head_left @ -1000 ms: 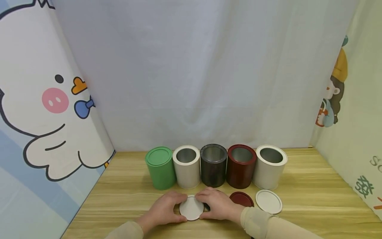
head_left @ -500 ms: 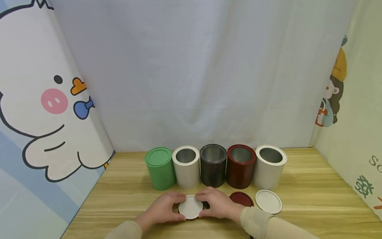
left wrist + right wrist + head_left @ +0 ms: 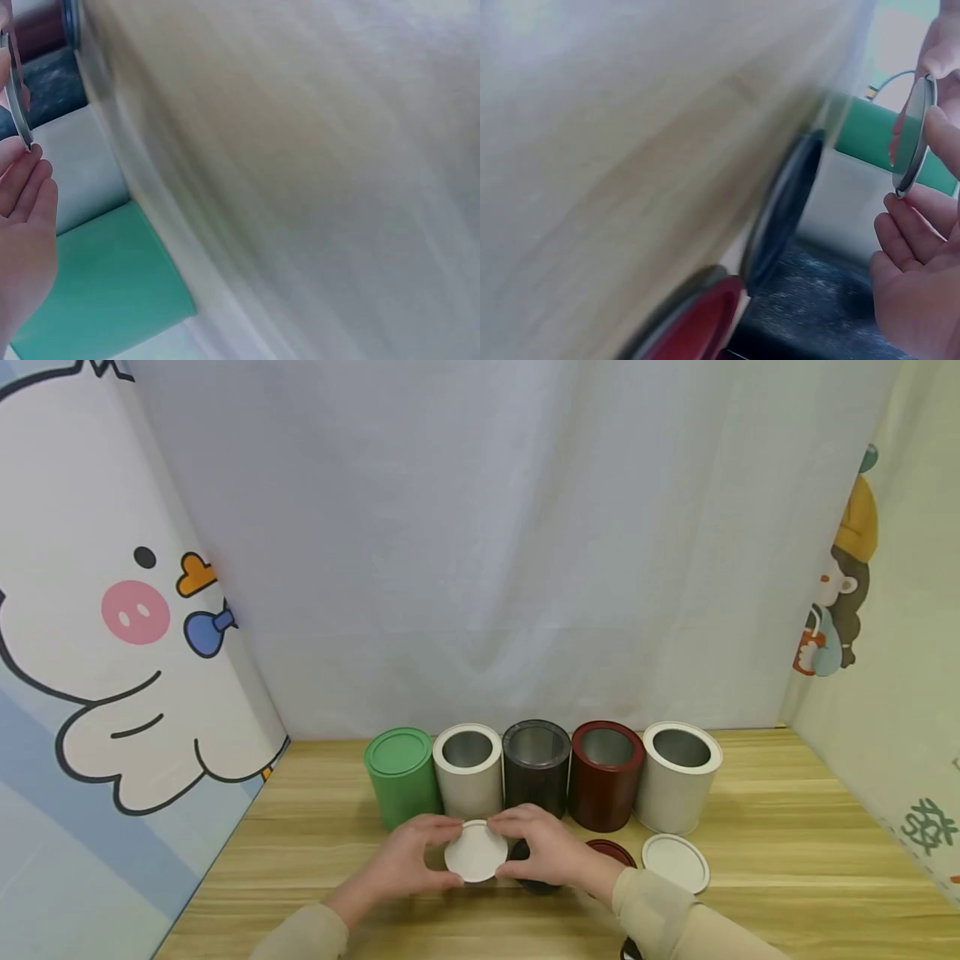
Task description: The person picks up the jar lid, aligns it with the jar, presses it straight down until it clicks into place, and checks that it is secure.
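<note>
A round white lid [image 3: 476, 853] is pinched at its edge between my two hands, above the table and just in front of the open white can [image 3: 471, 789]. My left hand [image 3: 405, 862] grips the lid's left side and my right hand [image 3: 555, 856] its right side, thumbs at the near edge. From the right wrist camera the lid [image 3: 913, 139] appears edge-on, clear of the wood. Left of the white can stands a green can [image 3: 405, 789] with its green lid on. Under my right hand lies a black lid [image 3: 538, 886], partly covered.
To the right in the row are open black [image 3: 536, 789], dark red [image 3: 606, 793] and white [image 3: 675, 797] cans. A dark red lid [image 3: 613, 850], partly behind my forearm, and another white lid [image 3: 675, 864] lie before them. A small dark object [image 3: 630, 950] shows by my right sleeve.
Both hands have lifted the white lid off the table and moved it slightly forward, toward the cans. More of the black lid now shows under the right hand.
</note>
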The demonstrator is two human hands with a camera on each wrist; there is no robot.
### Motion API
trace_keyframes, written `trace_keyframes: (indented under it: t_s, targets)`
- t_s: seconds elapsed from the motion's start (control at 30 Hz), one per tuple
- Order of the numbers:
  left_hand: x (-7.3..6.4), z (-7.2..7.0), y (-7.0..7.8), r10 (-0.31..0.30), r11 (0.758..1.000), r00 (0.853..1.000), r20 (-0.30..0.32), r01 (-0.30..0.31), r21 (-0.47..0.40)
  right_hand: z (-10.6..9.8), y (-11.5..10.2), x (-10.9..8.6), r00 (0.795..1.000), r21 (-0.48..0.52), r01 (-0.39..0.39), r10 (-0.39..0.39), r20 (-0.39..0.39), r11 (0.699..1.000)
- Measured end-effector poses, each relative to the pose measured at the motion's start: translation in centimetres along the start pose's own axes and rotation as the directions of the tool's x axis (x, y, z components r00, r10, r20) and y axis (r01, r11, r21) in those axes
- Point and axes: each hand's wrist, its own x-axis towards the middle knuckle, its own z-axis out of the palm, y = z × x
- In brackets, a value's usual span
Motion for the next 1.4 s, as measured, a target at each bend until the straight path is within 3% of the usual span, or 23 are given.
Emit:
trace_keyframes:
  t_s: [0.37,1.0,1.4]
  targets:
    - [0.7,-2.2,1.0,0.037,0.999,0.995,-0.096,-0.036,0.014,-2.0,-0.9,0.6,0.999,0.025,-0.01,0.01,-0.037,1.0]
    - [1.6,-4.7,2.3,0.065,0.997,0.987,-0.147,-0.059,0.043,-4.1,-1.7,1.6,0.992,0.046,0.023,-0.017,-0.125,0.999]
    - [2.4,-6.1,2.6,0.136,0.99,0.974,-0.179,-0.129,0.051,-5.7,-1.8,2.4,0.973,-0.034,0.116,-0.12,-0.199,0.993]
